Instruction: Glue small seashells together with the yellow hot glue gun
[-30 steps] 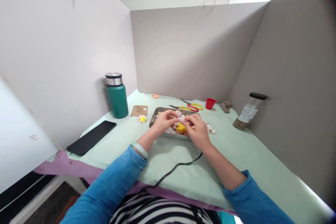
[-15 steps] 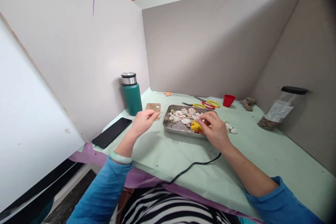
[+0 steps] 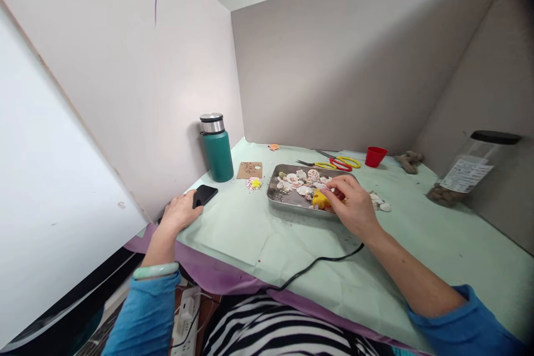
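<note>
Closest to me there's a thin black cord (image 3: pixel 317 260) snaking over the pale green table cover (image 3: pixel 233 239) toward the right wrist. Off to the left, the left hand (image 3: pixel 181 214) lies palm-down on a flat black phone (image 3: pixel 207 193); can't tell if the fingers actually grip it. The right hand (image 3: pixel 354 206) has thumb and fingers closed on a small pale bit (image 3: pixel 320 185), too tiny to make out, just over a chunky yellow plastic tool (image 3: pixel 320 199). That tool's in a shallow silver metal tray (image 3: pixel 287 207) with a bunch of whitish seashells (image 3: pixel 292 179). Left of the tray sits a round speckled ornament with a yellow middle (image 3: pixel 253 183), right by a thin brown board (image 3: pixel 248 170). Further back: scissors with yellow and red handles (image 3: pixel 342 164), then a small red plastic cup (image 3: pixel 375 157).
</note>
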{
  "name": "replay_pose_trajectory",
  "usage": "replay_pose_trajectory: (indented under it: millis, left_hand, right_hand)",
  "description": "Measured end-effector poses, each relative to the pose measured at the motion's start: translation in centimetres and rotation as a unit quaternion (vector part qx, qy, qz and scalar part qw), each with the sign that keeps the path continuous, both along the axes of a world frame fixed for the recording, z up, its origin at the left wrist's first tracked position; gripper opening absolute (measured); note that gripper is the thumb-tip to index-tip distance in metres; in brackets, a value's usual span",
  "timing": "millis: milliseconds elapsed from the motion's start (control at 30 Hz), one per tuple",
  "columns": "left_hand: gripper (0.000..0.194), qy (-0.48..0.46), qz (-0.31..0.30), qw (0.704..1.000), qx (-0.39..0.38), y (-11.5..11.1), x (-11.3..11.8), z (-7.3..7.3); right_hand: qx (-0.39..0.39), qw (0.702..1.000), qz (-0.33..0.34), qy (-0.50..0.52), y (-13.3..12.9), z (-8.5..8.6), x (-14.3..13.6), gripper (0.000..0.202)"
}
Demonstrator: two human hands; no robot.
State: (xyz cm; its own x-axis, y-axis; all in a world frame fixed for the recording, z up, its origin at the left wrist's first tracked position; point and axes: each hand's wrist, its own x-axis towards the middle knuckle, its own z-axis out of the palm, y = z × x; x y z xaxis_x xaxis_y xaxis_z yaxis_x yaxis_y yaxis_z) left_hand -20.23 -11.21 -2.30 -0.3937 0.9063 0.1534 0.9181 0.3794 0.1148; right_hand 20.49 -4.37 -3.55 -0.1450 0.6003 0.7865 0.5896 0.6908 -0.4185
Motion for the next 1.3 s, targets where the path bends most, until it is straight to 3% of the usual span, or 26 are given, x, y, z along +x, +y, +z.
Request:
replay_pose_trajectory:
  millis: [233,533,667,733,800,867,933,1000,1100,1200,1300]
  left_hand:
    - [0.058,0.040,0.050,0.998,-0.021,0.7,1.5,0.3]
    - [0.060,0.015,0.049,0.999,-0.011,0.3,1.2,0.6]
    - [0.056,0.036,0.000,0.998,0.050,0.4,3.6,1.4]
    - [0.051,0.012,-0.098,0.986,0.134,0.8,6.8,2.5]
    - [0.046,-0.061,-0.233,0.952,0.190,1.4,11.2,3.9]
    - [0.043,-0.122,-0.365,0.904,0.187,2.5,15.8,5.2]
    - [0.045,-0.175,-0.440,0.867,0.156,4.1,20.0,6.1]
    - [0.043,-0.266,-0.470,0.835,0.107,5.9,23.2,6.5]
    - [0.033,-0.417,-0.491,0.762,0.064,8.5,26.1,6.1]
    - [0.028,-0.565,-0.451,0.690,0.047,10.0,27.2,5.1]
    - [0.031,-0.625,-0.440,0.644,0.041,10.4,27.2,4.2]
  right_hand:
    - [-0.001,1.000,-0.003,-0.006,-0.1,0.1,-0.1,0.018]
    - [-0.004,1.000,-0.001,-0.005,-0.1,0.1,-0.2,0.020]
    - [-0.014,1.000,0.001,0.015,-0.2,0.3,-0.2,0.021]
    - [-0.024,0.999,0.000,0.035,-0.2,0.4,-0.2,0.022]
    - [-0.038,0.997,-0.003,0.064,-0.3,0.6,-0.1,0.023]
    - [-0.063,0.992,-0.001,0.107,-0.3,0.8,0.0,0.024]
    - [-0.103,0.980,0.004,0.171,-0.2,1.0,0.2,0.026]
    - [-0.145,0.961,0.010,0.235,-0.2,1.3,0.4,0.028]
    - [-0.171,0.944,0.013,0.282,-0.2,1.7,0.8,0.028]
    - [-0.173,0.943,0.009,0.284,0.0,1.9,1.1,0.027]
    - [-0.188,0.942,0.008,0.277,0.3,1.9,1.1,0.029]
